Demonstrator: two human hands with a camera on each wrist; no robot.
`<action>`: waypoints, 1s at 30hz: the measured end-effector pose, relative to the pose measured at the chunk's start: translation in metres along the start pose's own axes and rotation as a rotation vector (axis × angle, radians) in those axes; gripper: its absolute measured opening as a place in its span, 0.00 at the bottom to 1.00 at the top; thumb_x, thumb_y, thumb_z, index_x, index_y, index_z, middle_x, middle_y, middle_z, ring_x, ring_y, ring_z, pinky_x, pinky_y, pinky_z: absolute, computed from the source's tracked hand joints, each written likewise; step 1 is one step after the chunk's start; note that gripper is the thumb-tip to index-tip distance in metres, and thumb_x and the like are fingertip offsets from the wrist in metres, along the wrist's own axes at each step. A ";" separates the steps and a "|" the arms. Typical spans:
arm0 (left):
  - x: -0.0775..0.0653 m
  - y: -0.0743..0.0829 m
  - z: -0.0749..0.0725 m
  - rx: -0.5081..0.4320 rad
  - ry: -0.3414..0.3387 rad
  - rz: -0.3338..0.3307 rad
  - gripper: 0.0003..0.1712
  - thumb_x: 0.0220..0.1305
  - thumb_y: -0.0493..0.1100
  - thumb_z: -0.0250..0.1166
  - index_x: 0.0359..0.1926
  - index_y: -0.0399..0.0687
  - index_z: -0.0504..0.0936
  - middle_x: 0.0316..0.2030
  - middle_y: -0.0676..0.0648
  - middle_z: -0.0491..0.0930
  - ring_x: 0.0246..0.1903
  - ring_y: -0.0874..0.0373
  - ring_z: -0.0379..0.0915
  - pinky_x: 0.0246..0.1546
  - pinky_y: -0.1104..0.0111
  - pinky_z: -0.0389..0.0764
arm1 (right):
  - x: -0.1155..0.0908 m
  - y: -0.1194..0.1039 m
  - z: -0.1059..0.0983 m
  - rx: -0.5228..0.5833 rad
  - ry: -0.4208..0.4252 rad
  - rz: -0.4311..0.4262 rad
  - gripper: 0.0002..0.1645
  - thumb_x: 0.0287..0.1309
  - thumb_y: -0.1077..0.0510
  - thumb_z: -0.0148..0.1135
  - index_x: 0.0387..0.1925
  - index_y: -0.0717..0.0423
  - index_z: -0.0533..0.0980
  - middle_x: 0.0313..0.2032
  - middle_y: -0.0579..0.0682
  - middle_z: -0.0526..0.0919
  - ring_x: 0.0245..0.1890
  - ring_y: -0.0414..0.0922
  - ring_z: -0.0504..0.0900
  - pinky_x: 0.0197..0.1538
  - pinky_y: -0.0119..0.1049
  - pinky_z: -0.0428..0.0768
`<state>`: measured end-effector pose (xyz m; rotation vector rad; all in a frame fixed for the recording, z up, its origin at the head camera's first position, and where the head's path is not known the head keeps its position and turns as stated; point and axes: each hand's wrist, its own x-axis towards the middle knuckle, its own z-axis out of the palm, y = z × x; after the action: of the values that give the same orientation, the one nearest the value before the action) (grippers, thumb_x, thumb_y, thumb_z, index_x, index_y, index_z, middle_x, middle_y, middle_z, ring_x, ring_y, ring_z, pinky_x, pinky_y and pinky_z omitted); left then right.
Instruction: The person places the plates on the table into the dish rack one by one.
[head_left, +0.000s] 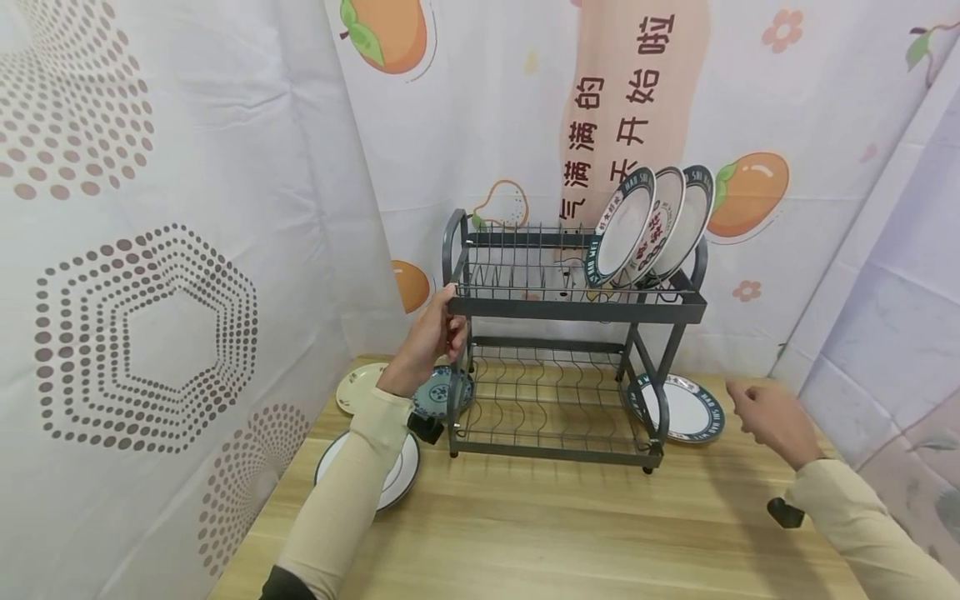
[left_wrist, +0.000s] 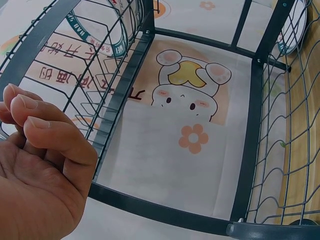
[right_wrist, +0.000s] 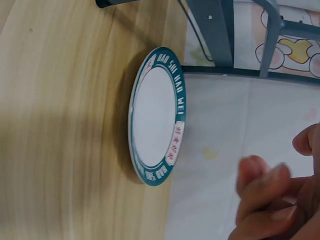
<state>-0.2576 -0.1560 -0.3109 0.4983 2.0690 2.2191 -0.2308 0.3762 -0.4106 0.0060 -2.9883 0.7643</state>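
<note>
Had the left hand at the front left corner of the upper tier of a dark two-tier dish rack, with fingers curled and thumb side against the frame; could not tell whether really gripping the metal or merely touching. Held the right hand out above the desk, well apart from the rack, with fingers loosely curled and nothing in them. Saw the rack standing upright on the desk, with three plates tilted on edge, side by side, at the right end of its upper tier. Saw a green-rimmed plate lying on the desk just beside the rack's right end. To the left, noticed a cream plate, a blue-patterned plate and, nearer, a dark-rimmed white plate partly hidden by the left sleeve. Behind everything, noted a printed cloth with orange fruit and lettering.
</note>
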 end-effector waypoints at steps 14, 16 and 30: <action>-0.003 -0.003 0.000 -0.001 0.009 0.002 0.39 0.71 0.77 0.47 0.24 0.47 0.60 0.16 0.48 0.64 0.15 0.54 0.58 0.19 0.63 0.62 | 0.003 0.014 0.019 0.086 -0.186 0.084 0.43 0.79 0.37 0.34 0.39 0.72 0.79 0.27 0.53 0.83 0.24 0.49 0.78 0.26 0.42 0.75; -0.002 -0.003 0.001 -0.004 0.006 0.009 0.39 0.71 0.77 0.47 0.24 0.47 0.61 0.16 0.48 0.65 0.15 0.55 0.58 0.19 0.64 0.63 | 0.006 0.019 0.022 0.106 -0.197 0.095 0.42 0.78 0.38 0.35 0.39 0.73 0.79 0.26 0.53 0.82 0.24 0.49 0.77 0.26 0.41 0.75; 0.000 -0.001 0.002 -0.010 -0.004 0.029 0.38 0.74 0.74 0.45 0.23 0.47 0.61 0.15 0.49 0.65 0.13 0.56 0.60 0.17 0.65 0.64 | 0.020 0.049 0.053 0.248 -0.312 0.158 0.30 0.74 0.48 0.44 0.30 0.69 0.80 0.19 0.49 0.78 0.17 0.40 0.71 0.21 0.32 0.69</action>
<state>-0.2575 -0.1542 -0.3117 0.5350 2.0614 2.2409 -0.2548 0.3938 -0.4792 -0.1107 -3.1856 1.2563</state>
